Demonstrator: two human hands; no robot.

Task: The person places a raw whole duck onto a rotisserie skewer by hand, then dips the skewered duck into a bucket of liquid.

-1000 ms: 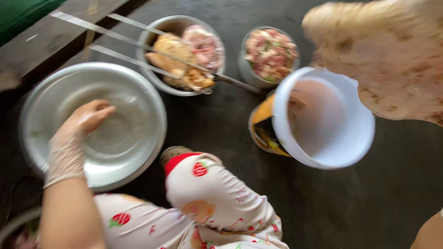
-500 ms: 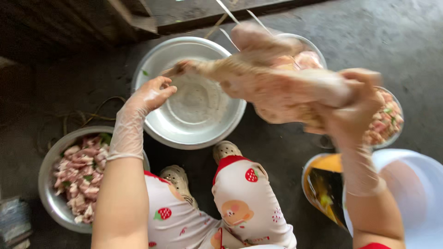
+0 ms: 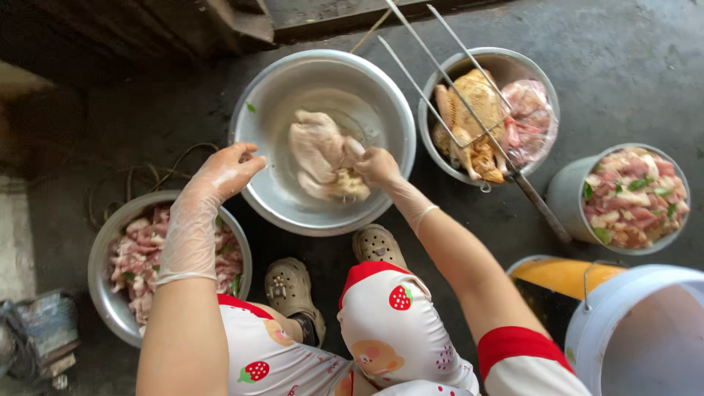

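Head view. Half a second earlier the right hand (image 3: pixel 378 167) held the raw whole chicken (image 3: pixel 323 155) in the air above the bowls; the chicken now lies inside the large steel bowl (image 3: pixel 258 117). The right-hand grip remains clamped on the chicken at its near edge. The left hand (image 3: pixel 224 172), in a clear thin glove, earlier hovered over the bowl; it now rests at the bowl's rim, left of the chicken, fingers loosely apart and holding nothing.

Left of and nearer than the left hand stands a steel bowl of cut pork (image 3: pixel 103 257). Right of and beyond the right-hand grip, a second steel bowl (image 3: pixel 539 77) carries a yellowish cooked bird (image 3: pixel 469 117) and a clear bag of meat (image 3: pixel 532 110), with a long wire grill rack (image 3: pixel 440 70) laid across it. Farther right stands a grey pot of chopped meat and herbs (image 3: pixel 634 194). Near the right forearm stand a white bucket (image 3: pixel 638 330) and a yellow-and-black container (image 3: pixel 557 282).

All vessels stand on a dark, damp concrete floor (image 3: pixel 623 59). Rough timber boards (image 3: pixel 183 26) lie beyond the bowls. Two beige clogs (image 3: pixel 293 290) show below the large bowl.
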